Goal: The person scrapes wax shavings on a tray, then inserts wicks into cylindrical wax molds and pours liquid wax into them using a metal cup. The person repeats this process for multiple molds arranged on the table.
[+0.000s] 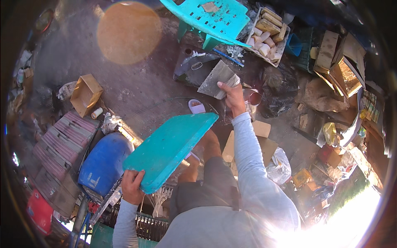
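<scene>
My left hand (132, 187) is closed on the near left corner of a teal flat panel (169, 146) with rounded corners and a thick edge. The panel lies tilted in front of my legs. Farther ahead, my right hand (234, 94) grips a grey rectangular slab (216, 79) by its right side, thumb on top. What the slab is made of I cannot tell. Just beyond it sits a dark metal box (191, 68) with a round hole in its top. A reddish-brown can (253, 98) stands right beside my right wrist.
A teal plastic chair (213, 18) stands ahead, next to a crate (276, 58) of pale blocks. To the left are a blue drum (105, 163), an open cardboard box (85, 95) and stacked pinkish slatted panels (62, 144). Black bags (279, 89) and scattered cardboard (341, 70) crowd the right.
</scene>
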A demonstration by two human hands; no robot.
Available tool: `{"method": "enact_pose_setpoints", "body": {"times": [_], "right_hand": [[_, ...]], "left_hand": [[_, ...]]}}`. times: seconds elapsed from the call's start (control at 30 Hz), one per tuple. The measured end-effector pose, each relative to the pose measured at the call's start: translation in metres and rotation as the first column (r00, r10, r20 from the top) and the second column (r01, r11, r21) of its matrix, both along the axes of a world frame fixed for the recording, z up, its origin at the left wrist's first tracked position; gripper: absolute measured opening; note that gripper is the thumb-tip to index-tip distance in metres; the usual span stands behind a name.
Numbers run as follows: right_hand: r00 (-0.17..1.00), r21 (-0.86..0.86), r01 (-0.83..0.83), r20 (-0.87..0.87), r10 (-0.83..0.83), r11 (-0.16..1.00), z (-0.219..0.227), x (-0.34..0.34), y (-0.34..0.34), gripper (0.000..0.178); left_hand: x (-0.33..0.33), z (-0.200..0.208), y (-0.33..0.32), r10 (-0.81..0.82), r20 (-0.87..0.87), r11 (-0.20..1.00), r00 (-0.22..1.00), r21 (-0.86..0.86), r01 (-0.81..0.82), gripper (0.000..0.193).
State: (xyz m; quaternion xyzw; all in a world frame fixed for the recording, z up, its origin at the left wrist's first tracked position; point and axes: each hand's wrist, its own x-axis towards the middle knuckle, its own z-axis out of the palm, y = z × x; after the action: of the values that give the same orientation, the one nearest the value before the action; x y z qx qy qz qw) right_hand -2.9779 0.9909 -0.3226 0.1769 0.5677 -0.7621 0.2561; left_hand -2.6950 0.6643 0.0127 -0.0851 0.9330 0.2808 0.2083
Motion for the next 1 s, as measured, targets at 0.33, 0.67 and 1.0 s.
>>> {"method": "enact_pose_setpoints", "body": {"times": [0.33, 0.67, 1.0], "right_hand": [[0.799, 0.328, -0.082, 0.587, -0.135, 0.941, -0.087, 0.165, 0.021, 0.037], [0.828, 0.779, -0.523, 0.560, -0.008, 0.345, -0.080, 0.117, 0.030, 0.037], [0.791, 0.020, 0.257, 0.571, -0.222, 0.966, 0.098, 0.244, 0.089, 0.036]], "left_hand": [[0.148, 0.014, -0.003, 0.433, 0.211, 0.884, 0.876, -0.291, -0.367, 0.048], [0.229, 0.027, -0.041, 0.359, 0.179, 0.872, 0.916, -0.414, -0.261, 0.019], [0.226, -0.017, -0.078, 0.343, 0.101, 0.928, 0.934, -0.190, -0.320, 0.014]]}}
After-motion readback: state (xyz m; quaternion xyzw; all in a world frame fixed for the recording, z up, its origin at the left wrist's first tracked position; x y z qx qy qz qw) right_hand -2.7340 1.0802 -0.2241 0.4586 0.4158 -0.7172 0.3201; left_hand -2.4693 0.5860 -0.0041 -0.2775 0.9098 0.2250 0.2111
